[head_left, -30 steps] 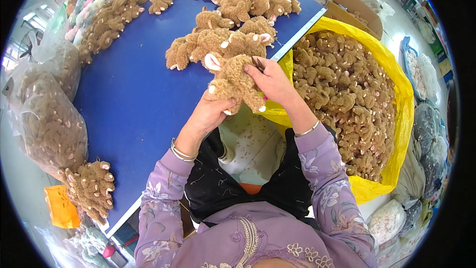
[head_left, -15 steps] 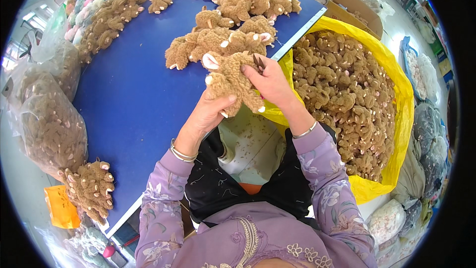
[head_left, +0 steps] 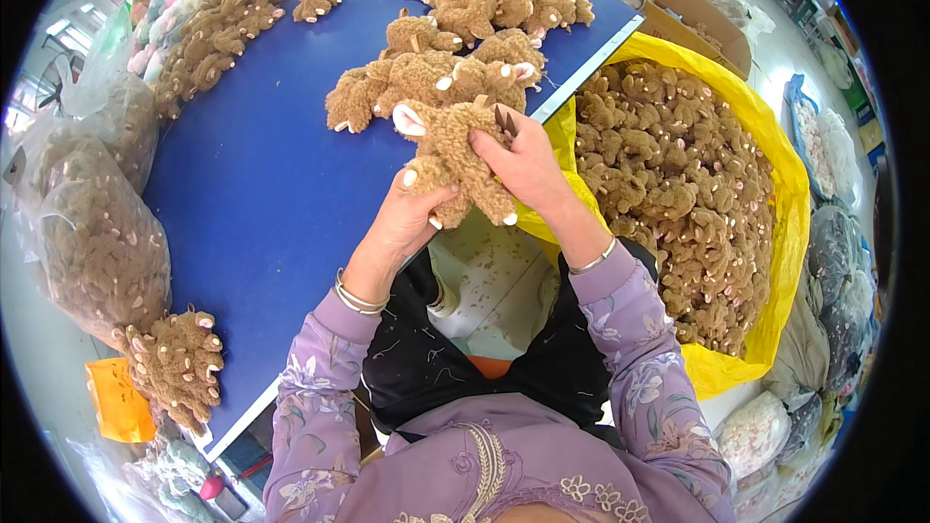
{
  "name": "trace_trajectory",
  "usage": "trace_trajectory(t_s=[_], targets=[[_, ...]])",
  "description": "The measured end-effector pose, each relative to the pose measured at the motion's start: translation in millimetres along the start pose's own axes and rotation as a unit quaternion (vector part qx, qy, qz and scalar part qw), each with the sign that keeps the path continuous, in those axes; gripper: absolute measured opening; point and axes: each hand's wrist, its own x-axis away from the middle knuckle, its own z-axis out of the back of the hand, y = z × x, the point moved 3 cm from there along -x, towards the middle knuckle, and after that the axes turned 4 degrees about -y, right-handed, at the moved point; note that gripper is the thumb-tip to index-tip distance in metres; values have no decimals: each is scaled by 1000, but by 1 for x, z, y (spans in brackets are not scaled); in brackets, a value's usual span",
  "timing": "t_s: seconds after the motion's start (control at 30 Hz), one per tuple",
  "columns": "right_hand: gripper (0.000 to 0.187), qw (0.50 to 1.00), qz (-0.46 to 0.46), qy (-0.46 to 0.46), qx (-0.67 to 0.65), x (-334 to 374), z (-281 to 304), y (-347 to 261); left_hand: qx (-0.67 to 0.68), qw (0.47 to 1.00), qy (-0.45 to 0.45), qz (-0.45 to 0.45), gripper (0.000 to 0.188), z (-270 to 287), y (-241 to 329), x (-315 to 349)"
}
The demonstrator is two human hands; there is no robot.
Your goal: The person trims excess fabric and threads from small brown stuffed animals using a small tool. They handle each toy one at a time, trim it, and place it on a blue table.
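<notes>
Toy (head_left: 455,157): brown plush, held up between both hands over the near edge of the blue table (head_left: 252,165), just near of the pile of toys (head_left: 417,82)
Long axis: roughly far to near, pink-lined ear (head_left: 408,120) far, feet near
Left hand (head_left: 402,218): closed, pinching the near left limb
Right hand (head_left: 521,160): curled on the far right side, dark pointed tool (head_left: 505,122) at its fingers, kind unclear
Nearer hand: neither, both touch it

Curly brown plush animal (head_left: 449,150), pink-eared, white-tipped, held in mid-air
</notes>
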Motion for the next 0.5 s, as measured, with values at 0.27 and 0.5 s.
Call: trace_trajectory(t_s=[0.27, 0.5], targets=[[20, 999, -31, 1, 42, 3, 1, -6, -4, 1000, -21, 14, 43, 7, -4, 3], [21, 999, 14, 15, 47, 0, 3, 9, -35, 999, -17, 11, 51, 0, -3, 3]])
